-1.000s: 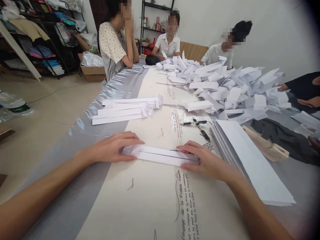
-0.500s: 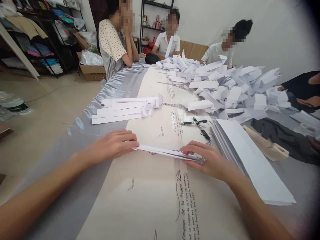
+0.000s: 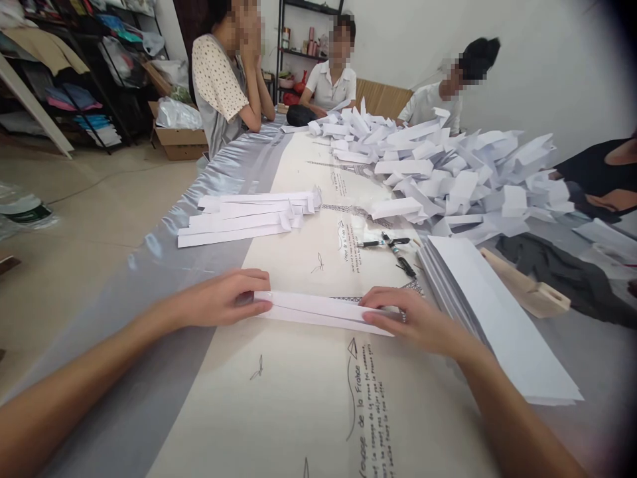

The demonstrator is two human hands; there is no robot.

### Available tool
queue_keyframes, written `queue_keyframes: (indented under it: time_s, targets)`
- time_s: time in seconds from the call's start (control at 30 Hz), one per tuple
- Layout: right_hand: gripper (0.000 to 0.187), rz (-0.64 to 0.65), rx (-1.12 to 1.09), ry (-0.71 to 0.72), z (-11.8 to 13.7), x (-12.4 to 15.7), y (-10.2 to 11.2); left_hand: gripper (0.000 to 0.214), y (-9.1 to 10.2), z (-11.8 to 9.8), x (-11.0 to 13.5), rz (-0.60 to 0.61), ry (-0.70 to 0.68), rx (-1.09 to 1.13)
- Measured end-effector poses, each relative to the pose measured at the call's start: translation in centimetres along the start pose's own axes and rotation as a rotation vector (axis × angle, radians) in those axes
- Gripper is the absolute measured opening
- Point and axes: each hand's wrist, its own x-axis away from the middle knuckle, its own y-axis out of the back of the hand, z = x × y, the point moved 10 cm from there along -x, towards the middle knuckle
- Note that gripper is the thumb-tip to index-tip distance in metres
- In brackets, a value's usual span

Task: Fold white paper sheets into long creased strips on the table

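Note:
A long folded paper strip (image 3: 313, 311) stretches between my two hands, just above or on the printed table cover. My left hand (image 3: 231, 297) pinches its left end, thumb below and fingers on top. At the other end my right hand (image 3: 408, 313) grips the strip between thumb and fingers. A lengthwise fold line shows along the paper. Beyond my left hand lies a small row of folded paper strips (image 3: 239, 216). To the right of my right hand rests a stack of flat white paper sheets (image 3: 497, 318).
A large heap of folded papers (image 3: 448, 166) covers the far right of the table. Two pens (image 3: 398, 252) lie crossed near the sheets. A wooden piece (image 3: 532, 285) and dark cloth (image 3: 562, 275) are at right. Several people sit around, one in a spotted sleeve (image 3: 219, 73).
The strip has turned so its broad folded face shows, where before it was seen nearly edge-on. My left thumb has come into view below it. A far person's raised paper has lowered.

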Motion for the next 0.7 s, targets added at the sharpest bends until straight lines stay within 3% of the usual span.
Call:
queue_keyframes:
  time_s: [0.13, 0.27, 0.43, 0.7]
  targets:
    - [0.016, -0.1, 0.095, -0.034, -0.9, -0.1, 0.2, 0.024, -0.4, 0.8, 0.1, -0.032, 0.039, -0.074]
    - [0.028, -0.106, 0.155, 0.071, -0.4, -0.4, -0.8, 0.032, -0.3, -0.2, 0.2, -0.057, -0.108, -0.169]
    - [0.029, -0.117, 0.198, 0.177, 0.2, -0.7, -1.1, 0.028, -0.1, -1.8, 0.5, -0.091, -0.304, -0.257]
    - [0.033, -0.008, 0.086, 0.148, -0.5, -0.2, -0.3, 0.026, -0.1, -3.1, 1.3, -0.182, -0.433, -0.497]
